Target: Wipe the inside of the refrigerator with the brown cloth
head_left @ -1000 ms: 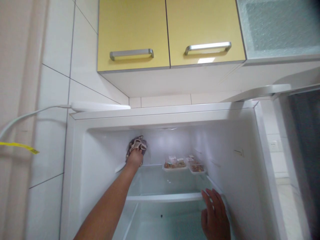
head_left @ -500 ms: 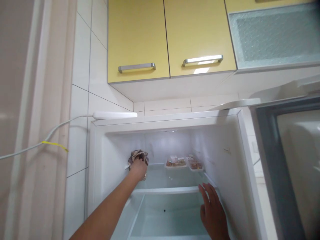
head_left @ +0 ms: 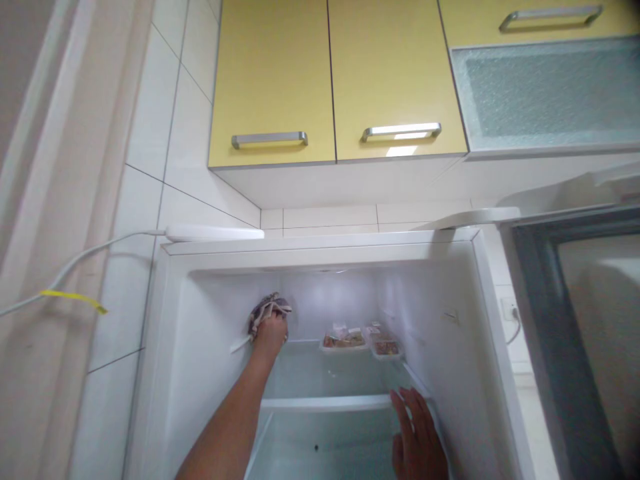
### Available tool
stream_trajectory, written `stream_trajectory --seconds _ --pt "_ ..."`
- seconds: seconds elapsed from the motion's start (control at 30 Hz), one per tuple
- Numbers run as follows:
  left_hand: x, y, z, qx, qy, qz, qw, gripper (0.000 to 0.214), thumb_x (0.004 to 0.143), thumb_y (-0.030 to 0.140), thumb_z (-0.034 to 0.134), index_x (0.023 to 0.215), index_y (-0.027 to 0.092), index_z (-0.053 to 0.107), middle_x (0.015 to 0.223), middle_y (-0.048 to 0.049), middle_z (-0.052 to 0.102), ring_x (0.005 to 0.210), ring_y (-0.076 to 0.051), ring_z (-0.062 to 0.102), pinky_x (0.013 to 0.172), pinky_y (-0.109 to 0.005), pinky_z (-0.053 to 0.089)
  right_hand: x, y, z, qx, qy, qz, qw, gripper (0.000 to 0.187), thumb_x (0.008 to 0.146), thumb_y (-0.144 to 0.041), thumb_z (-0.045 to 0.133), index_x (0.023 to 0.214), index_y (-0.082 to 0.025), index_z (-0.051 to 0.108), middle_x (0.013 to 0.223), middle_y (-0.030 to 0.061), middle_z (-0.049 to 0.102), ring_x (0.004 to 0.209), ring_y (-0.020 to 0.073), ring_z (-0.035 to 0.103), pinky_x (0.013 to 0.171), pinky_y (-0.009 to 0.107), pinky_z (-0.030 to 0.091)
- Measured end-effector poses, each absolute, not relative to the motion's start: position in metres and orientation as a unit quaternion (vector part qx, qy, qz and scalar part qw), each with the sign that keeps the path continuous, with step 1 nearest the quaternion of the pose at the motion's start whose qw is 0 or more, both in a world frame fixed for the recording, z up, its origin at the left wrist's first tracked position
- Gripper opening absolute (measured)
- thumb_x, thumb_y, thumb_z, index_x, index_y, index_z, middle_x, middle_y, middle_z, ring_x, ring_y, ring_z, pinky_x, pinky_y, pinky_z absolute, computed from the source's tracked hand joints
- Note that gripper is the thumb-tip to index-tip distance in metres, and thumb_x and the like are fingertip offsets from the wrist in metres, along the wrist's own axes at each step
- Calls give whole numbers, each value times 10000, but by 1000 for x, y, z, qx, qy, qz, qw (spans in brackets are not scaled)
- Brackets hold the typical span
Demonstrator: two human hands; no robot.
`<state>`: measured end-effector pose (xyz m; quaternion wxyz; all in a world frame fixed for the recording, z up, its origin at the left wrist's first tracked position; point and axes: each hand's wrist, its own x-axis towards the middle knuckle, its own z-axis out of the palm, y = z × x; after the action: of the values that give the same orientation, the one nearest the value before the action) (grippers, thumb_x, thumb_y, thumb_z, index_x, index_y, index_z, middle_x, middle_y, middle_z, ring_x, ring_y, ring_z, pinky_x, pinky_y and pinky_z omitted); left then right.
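Deep in the refrigerator (head_left: pixel 477 347), my left hand (head_left: pixel 273 333) grips a bunched, dark-and-light patterned cloth (head_left: pixel 263 313) against the inner wall at the back left corner. Part of the cloth is hidden behind my fingers. My right hand (head_left: pixel 417 433) is at the front right of the upper glass shelf (head_left: pixel 320 373), fingers stretched out and apart, fingertips at the white front edge of that shelf. It holds nothing. Two clear packs of food, one on the left (head_left: pixel 344 339) and one on the right (head_left: pixel 384 343), lie side by side at the back right of the shelf.
The refrigerator door (head_left: pixel 555 333) stands open on the right. Yellow cupboards (head_left: pixel 275 80) with metal handles hang above. A white device (head_left: pixel 215 233) with a cable (head_left: pixel 75 260) lies on the refrigerator's top left. A lower shelf (head_left: pixel 345 440) shows a small dark spot.
My left hand has moved the cloth slightly up and further into the back left corner. The whole view has shifted a little; my right hand stays by the shelf edge.
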<state>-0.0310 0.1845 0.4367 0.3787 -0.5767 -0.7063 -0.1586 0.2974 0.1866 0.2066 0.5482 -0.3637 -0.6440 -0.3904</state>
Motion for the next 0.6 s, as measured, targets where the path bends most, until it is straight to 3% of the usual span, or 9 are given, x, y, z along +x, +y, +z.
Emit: stream_trajectory --seconds 0.07,0.17,0.27,0.33,0.43,0.6 --pt "-18 196 442 -540 -717 -218 384 418 864 94 403 1195 192 640 1167 -176 676 1129 -310 601 924 -457 507 296 194 202 -358 -639 -400 551 610 741 -39 462 1343 -135 499 1338 146 554 1365 312 415 995 447 488" --pt "4 220 452 -400 -743 -430 321 456 896 191 430 1345 224 508 1329 -174 574 1212 -324 557 940 -478 512 292 202 197 -358 -632 -401 559 614 733 -60 470 1342 -131 495 1331 156 554 1386 326 392 977 450 495" --pt "17 255 465 -267 -762 -547 223 509 933 263 363 1414 102 415 1324 -262 530 1207 -363 565 892 -484 535 291 206 194 -357 -622 -406 567 607 733 -72 471 1338 -116 490 1318 171 557 1392 347 387 957 467 504" --pt "19 281 472 -249 -769 -563 172 562 942 319 364 1440 59 384 1293 -291 545 1156 -361 608 895 -480 540 294 209 194 -353 -619 -414 566 589 733 -71 474 1320 -110 502 1304 177 564 1378 355 401 948 475 507" --pt "21 312 476 -275 -765 -570 114 633 913 471 453 1473 179 401 1400 -259 505 1189 -362 613 930 -482 540 296 213 195 -331 -619 -438 561 563 729 -61 470 1285 -127 530 1259 164 584 1351 346 431 925 463 512" --pt "39 332 463 -347 -758 -543 102 665 885 496 506 1508 324 349 1655 -197 177 1467 -470 296 1027 -660 444 285 213 200 -342 -572 -408 624 560 736 -18 447 1272 -157 532 1170 157 616 1308 349 478 905 491 503"
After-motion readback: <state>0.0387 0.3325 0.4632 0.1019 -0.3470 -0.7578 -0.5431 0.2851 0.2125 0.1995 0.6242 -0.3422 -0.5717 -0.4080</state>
